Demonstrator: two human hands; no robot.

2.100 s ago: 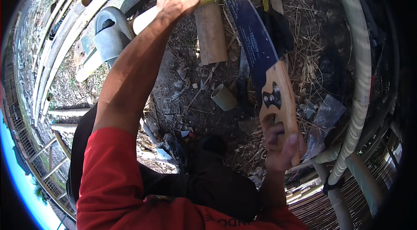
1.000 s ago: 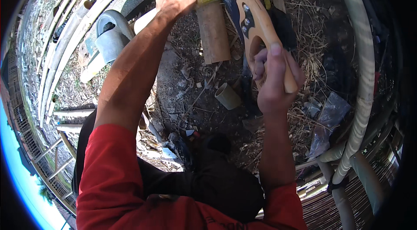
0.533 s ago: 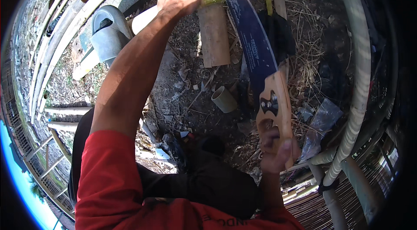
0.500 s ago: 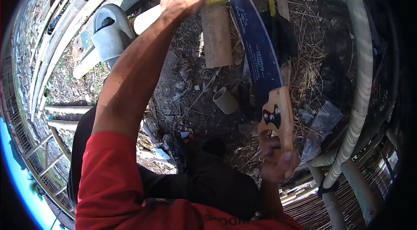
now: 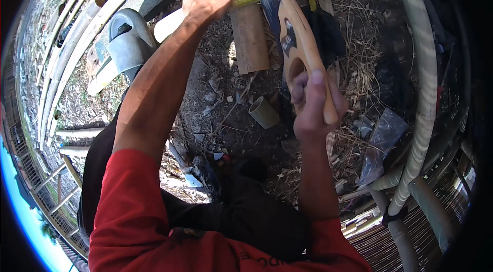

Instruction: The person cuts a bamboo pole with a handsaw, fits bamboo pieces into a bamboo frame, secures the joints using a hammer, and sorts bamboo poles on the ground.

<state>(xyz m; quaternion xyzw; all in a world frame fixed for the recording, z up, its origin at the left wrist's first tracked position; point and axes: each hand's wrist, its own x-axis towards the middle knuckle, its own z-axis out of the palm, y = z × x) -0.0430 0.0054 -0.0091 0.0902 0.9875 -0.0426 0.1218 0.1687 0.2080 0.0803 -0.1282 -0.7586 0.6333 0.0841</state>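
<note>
My left hand (image 5: 208, 0) is closed over a pale bamboo pole (image 5: 169, 24) at the top of the view, its arm stretched forward. Wrapped around the wooden handle of a handsaw (image 5: 300, 28) are the fingers of my right hand (image 5: 316, 100). The saw's dark blade crosses the bamboo just right of my left hand, its far end leaving the top edge. Whether its teeth sit in a cut cannot be seen. Under the pole a brownish bamboo section (image 5: 250, 41) lies toward me. A short hollow bamboo piece (image 5: 264, 113) rests on the soil below.
A thick bamboo pole (image 5: 426, 92) curves down the right side, joined to other poles low right. Clear plastic (image 5: 382, 143) lies beside it. Grey slide footwear (image 5: 127, 41) is left of my arm. Several long bamboo poles (image 5: 77, 31) lie far left. Dry scraps litter the ground.
My right hand has pushed the saw forward and up, so the handle is now much closer to the bamboo and less blade shows. My left hand keeps its hold on the pole.
</note>
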